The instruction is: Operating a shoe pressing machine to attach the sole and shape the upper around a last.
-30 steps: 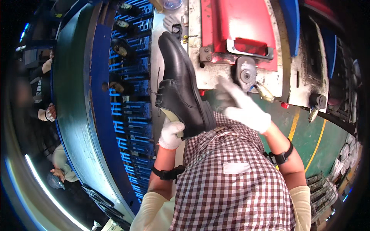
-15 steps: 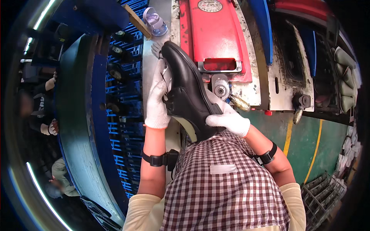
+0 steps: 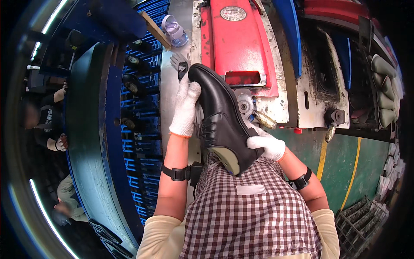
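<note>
Currently shoe [image 3: 220, 112] is held between left hand [image 3: 185, 108], gripping its toe end, and right hand [image 3: 269, 146], closed on its heel. Red machine [image 3: 243, 43] beyond shoe; bottle [image 3: 176, 33] past its toe.

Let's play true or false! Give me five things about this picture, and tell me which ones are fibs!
1. The left hand is at the toe end of the lace-up shoe, and the right hand is at its heel. True.
2. Both hands are bare. False: they wear white gloves.
3. The apron is checked. True.
4. The shoe is bright yellow. False: it is black outside.
5. The water bottle is left of the red machine cover. True.
</note>
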Tool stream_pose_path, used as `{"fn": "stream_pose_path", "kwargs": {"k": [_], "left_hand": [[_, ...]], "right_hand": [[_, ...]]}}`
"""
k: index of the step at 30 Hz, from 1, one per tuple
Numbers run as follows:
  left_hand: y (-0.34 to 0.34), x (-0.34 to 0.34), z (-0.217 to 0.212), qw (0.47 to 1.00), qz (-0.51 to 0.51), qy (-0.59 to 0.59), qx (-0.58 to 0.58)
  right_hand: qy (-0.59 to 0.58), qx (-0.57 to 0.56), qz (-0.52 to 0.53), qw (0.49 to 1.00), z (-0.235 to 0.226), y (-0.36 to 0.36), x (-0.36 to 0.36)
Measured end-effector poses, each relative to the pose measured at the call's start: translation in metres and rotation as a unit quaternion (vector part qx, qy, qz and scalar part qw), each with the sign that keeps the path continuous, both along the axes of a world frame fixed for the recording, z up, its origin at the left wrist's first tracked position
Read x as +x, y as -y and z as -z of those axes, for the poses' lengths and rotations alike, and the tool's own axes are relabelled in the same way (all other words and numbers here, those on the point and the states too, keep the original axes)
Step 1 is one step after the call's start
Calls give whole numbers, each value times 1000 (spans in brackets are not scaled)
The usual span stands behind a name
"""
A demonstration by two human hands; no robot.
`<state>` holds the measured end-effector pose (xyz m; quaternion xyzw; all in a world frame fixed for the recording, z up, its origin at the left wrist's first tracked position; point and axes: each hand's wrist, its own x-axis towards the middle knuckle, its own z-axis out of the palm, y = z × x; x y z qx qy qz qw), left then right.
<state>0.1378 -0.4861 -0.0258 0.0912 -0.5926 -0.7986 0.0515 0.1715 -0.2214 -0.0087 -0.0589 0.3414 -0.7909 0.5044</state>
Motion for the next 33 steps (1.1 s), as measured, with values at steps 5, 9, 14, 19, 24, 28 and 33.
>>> {"fn": "stream_pose_path", "kwargs": {"k": [5, 9, 14, 19, 24, 28, 33], "left_hand": [[3, -3, -7, 988, -82, 68, -110], [-4, -4, -20, 995, -67, 49, -55], [-4, -2, -15, 996, -51, 28, -72], [-19, -1, -16, 993, -14, 3, 121], [-23, 0, -24, 990, 1, 10, 143], [-34, 1, -35, 990, 21, 12, 135], [-33, 0, -31, 993, 48, 25, 107]], "right_hand": [[407, -200, 1, 891, 57, -19, 26], [310, -403, -167, 845, 92, -13, 20], [356, -384, -51, 850, 30, -7, 24], [325, -405, -50, 853, 47, -8, 29], [348, -416, -23, 840, 33, -7, 29], [334, -447, -47, 829, 32, -4, 21], [362, -462, -31, 809, 37, -3, 16]]}}
